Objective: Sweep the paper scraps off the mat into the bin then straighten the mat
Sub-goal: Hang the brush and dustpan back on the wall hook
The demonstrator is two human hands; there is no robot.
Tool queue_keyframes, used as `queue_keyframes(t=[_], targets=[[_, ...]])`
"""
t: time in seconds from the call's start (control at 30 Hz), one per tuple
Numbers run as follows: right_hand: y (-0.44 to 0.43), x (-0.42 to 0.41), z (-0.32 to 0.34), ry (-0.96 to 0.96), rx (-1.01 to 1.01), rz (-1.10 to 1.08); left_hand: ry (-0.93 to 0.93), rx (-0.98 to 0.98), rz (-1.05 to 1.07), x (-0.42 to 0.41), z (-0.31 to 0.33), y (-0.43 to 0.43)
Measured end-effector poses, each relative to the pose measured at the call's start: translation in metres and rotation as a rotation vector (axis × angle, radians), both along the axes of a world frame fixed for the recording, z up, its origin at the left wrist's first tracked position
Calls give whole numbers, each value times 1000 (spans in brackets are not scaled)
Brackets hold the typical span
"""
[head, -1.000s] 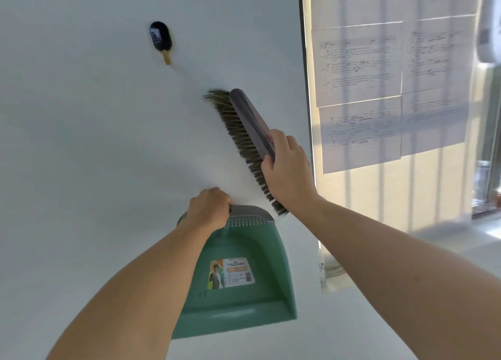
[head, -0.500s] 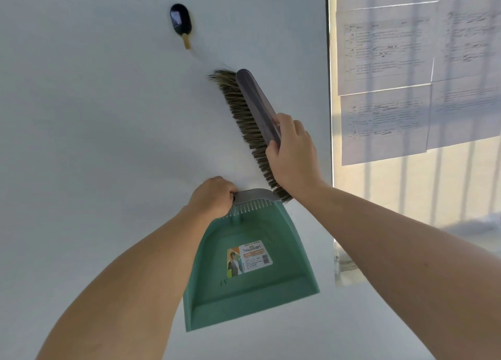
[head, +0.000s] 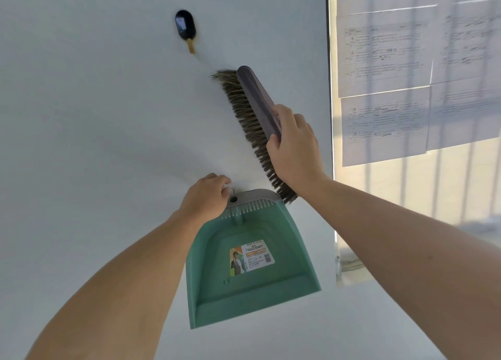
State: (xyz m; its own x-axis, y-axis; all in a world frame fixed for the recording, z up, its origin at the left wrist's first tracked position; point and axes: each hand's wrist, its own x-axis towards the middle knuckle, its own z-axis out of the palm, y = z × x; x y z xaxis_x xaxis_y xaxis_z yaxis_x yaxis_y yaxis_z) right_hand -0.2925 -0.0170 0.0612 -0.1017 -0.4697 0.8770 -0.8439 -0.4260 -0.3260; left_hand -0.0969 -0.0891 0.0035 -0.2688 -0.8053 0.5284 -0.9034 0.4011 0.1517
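A green dustpan (head: 214, 278) with a grey handle hangs flat against a white wall (head: 95, 115), mouth downward. My left hand (head: 204, 198) is closed at the left end of the handle, beside a small clear wall hook (head: 232, 189) and the handle's hole. My right hand (head: 294, 148) grips a grey-backed hand brush (head: 254, 99), which slants up to the left with its bristles toward the wall. The brush's lower end is just above the dustpan handle. No mat, paper scraps or bin are in view.
A black oval wall hook (head: 185, 25) with a yellowish peg sits above the brush tip. To the right, printed sheets (head: 385, 88) are stuck on a bright window pane behind a dark frame edge (head: 327, 88).
The dustpan has shifted slightly, and my left hand has slid to the left end of its handle, uncovering the hanging hole. My right hand and the brush have barely moved against the wall.
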Motion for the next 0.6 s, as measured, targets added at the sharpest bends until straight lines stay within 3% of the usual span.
queue_keyframes(t=[0.1,0.27,0.33,0.47,0.6], targets=[[8,1,14,43,-52,21,64,-131,52,12,13,12],[20,7,50,180,-122,109,438,-334,63,50,48,25],[20,12,64,265,-94,156,489,-408,37,61,65,32],[11,27,78,474,81,297,286,-548,82,72,88,44],[0,38,73,534,207,378,175,-542,188,75,91,50]])
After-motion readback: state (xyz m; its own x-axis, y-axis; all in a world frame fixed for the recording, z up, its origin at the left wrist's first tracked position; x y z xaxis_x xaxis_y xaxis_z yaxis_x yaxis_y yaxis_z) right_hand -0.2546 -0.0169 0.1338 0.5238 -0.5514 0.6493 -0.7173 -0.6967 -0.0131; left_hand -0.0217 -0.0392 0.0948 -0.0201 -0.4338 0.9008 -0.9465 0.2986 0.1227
